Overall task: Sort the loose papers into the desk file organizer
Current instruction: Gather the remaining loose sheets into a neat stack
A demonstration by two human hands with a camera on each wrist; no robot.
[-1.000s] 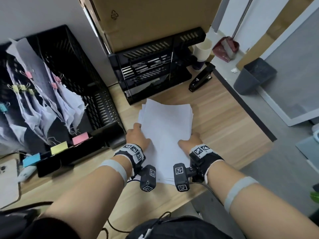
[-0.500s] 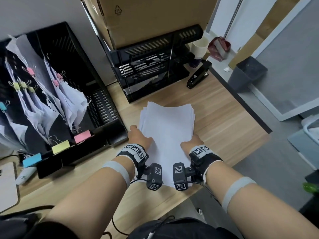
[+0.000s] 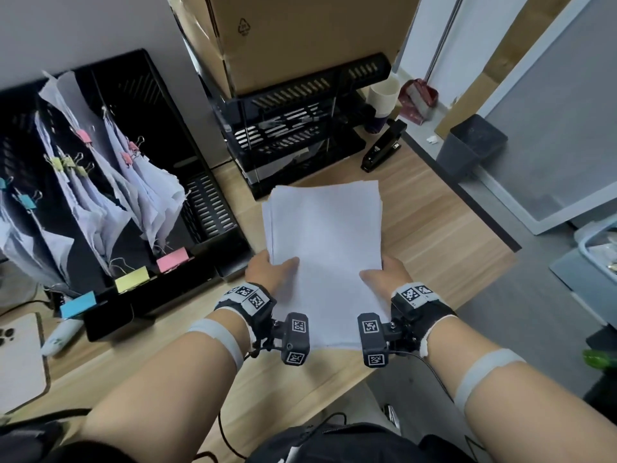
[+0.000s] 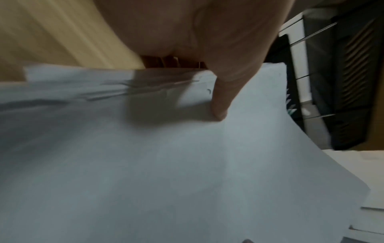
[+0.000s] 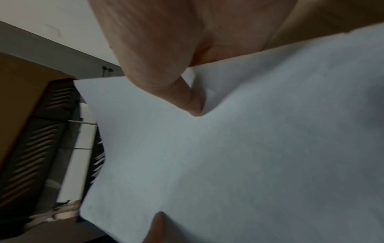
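Gripped at its side edges, the stack of papers sits between left hand and right hand, thumbs on top; desk front edge below; file organizer left.

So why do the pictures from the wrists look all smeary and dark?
Left wrist view: the paper stack and desk are streaked with motion blur, with a shadow beneath the left hand. Right wrist view: soft and dim, right hand very close. Head view: sharp and bright, edges bent.
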